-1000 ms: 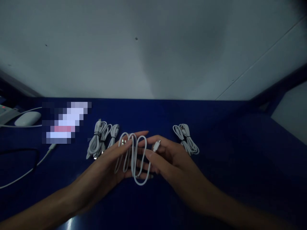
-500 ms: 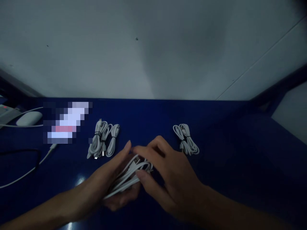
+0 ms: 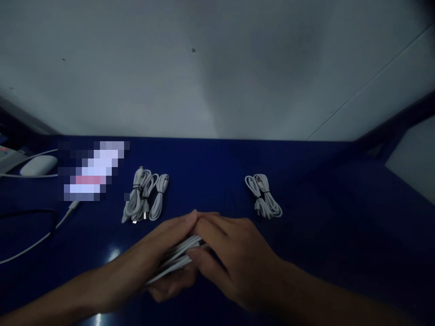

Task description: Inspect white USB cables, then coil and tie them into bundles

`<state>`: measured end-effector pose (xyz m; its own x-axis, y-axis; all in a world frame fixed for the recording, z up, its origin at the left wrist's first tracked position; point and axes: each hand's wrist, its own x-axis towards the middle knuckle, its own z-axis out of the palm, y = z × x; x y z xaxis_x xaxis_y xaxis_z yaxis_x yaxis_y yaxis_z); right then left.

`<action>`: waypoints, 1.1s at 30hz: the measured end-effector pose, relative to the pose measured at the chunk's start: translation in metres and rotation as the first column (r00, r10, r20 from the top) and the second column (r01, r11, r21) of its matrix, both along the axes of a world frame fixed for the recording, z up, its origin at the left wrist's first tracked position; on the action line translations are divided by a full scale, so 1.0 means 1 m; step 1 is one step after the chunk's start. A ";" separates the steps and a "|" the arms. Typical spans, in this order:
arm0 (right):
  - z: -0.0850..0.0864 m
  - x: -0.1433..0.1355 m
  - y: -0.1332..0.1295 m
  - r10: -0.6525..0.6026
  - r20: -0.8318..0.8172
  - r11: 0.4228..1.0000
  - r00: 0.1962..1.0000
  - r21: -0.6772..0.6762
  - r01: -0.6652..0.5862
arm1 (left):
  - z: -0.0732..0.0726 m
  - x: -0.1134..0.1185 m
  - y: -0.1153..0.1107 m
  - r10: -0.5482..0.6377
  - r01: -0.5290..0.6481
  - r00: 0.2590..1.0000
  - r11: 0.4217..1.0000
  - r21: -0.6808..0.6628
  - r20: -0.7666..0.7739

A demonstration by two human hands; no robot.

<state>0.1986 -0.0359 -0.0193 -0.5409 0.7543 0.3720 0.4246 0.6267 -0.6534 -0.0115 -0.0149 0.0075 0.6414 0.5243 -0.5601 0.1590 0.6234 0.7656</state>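
A folded white USB cable [image 3: 178, 256] lies between my two hands near the front of the blue table. My left hand [image 3: 163, 253] is closed around its lower left part, thumb on top and fingers curled beneath. Over the cable's upper right end, my right hand [image 3: 234, 253] grips with its thumb in front and fingers behind. The USB plug is covered by the fingers. Beyond my left hand rests a group of tied white cables [image 3: 142, 194]. Another pair of tied white cables [image 3: 263, 195] lies past my right hand.
A lit phone [image 3: 98, 170], its screen blurred out, is at the left with a white charging cord [image 3: 50, 233] plugged in. Beside it are a white rounded case [image 3: 39, 165] and a white power strip [image 3: 8, 158]. A pale wall [image 3: 152, 81] rises behind the table.
My right hand has closed further over the cable's upper end, hiding the USB plug that showed before. Its fingers now meet my left thumb. The other cables have stayed in place.
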 end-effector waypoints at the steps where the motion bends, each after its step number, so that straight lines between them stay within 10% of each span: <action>1: -0.001 -0.001 0.001 0.001 -0.002 1.000 1.000 -0.012 -0.001 | 0.001 0.000 0.001 -0.009 0.008 1.000 1.000 -0.029 -0.025; 15: 0.009 0.000 0.000 -0.242 -0.021 0.969 0.970 0.054 0.243 | -0.004 0.003 -0.005 0.008 0.025 0.978 0.988 0.155 -0.207; 25: 0.000 -0.004 0.004 -0.166 -0.075 0.924 0.983 0.335 0.182 | -0.008 -0.006 -0.006 -0.104 0.096 0.993 0.985 -0.146 -0.049; 33: 0.004 -0.004 0.004 -0.250 -0.164 0.858 0.954 0.418 0.297 | 0.003 0.001 -0.008 -0.089 0.091 0.986 0.996 0.007 -0.143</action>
